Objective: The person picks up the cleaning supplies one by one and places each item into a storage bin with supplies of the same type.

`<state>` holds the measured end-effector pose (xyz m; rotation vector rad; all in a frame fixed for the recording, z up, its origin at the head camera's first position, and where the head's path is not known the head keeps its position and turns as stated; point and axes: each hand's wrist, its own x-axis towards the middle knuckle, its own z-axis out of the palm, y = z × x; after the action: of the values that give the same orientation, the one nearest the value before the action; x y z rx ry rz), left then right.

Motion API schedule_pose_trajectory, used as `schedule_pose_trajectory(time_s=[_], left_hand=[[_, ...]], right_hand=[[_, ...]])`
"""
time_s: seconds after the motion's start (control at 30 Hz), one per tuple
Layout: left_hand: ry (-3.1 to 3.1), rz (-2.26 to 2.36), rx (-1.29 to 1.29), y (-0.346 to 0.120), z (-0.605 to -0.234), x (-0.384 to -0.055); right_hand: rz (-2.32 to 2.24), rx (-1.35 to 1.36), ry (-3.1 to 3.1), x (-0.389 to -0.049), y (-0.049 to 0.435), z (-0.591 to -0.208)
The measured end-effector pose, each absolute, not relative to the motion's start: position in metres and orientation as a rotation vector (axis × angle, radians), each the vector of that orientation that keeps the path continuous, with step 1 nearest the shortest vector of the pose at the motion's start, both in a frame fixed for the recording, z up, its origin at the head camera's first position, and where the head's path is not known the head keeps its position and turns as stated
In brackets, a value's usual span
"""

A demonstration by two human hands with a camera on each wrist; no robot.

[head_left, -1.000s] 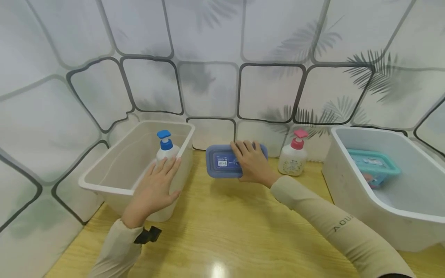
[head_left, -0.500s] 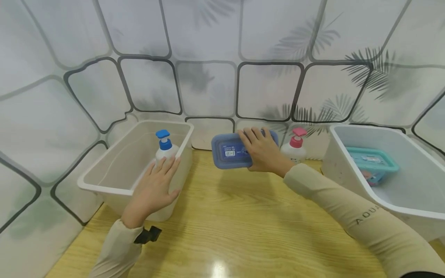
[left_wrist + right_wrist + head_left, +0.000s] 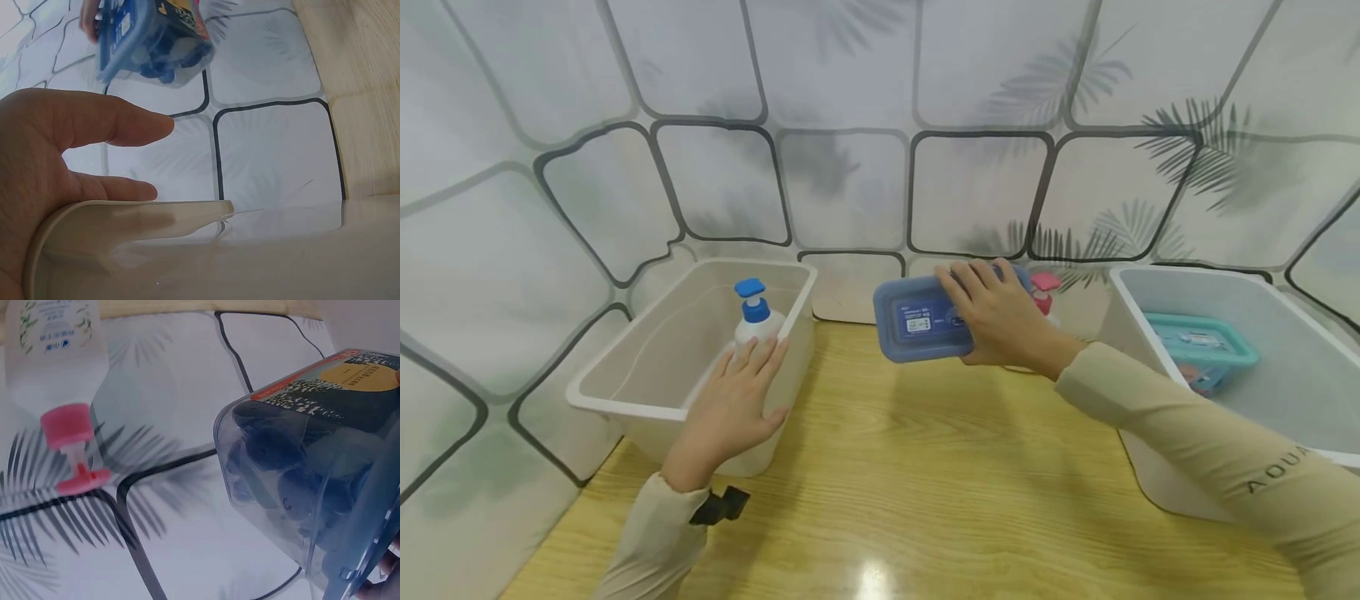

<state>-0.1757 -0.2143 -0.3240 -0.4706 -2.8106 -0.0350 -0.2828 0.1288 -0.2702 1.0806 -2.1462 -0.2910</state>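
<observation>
My right hand [image 3: 1003, 321] grips a clear plastic box with a blue lid [image 3: 917, 325] above the table, the lid facing the head camera. Blue rounded pieces show through the box's clear wall [image 3: 281, 481] in the right wrist view. My left hand [image 3: 733, 408] lies over the near rim of the left bin [image 3: 625, 408], its fingers extended. Just beyond those fingertips, a white bottle with a blue pump [image 3: 756, 312] stands in that bin, its lower part hidden. Behind my right hand is a white bottle with a pink pump [image 3: 1043, 285], mostly covered in the head view.
On the right stands a second white bin [image 3: 1127, 329] holding a teal-lidded box [image 3: 1213, 337]. My right forearm crosses in front of it. The wooden table [image 3: 865, 475] runs between the bins, and a patterned wall covering [image 3: 850, 187] rises behind.
My right hand has lifted the blue-lidded box and carried it rightward, now covering most of the pink-pump bottle. My left hand has stayed in place.
</observation>
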Motion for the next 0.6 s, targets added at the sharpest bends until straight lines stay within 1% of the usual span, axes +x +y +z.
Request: schedule_pose_trajectory(time_s=[0.6], left_hand=[[-2.819,-0.043,-0.465,-0.216,-0.327,-0.179]], right_hand=[[-0.33,1.061,-2.079,-0.266,0.179,-0.229]])
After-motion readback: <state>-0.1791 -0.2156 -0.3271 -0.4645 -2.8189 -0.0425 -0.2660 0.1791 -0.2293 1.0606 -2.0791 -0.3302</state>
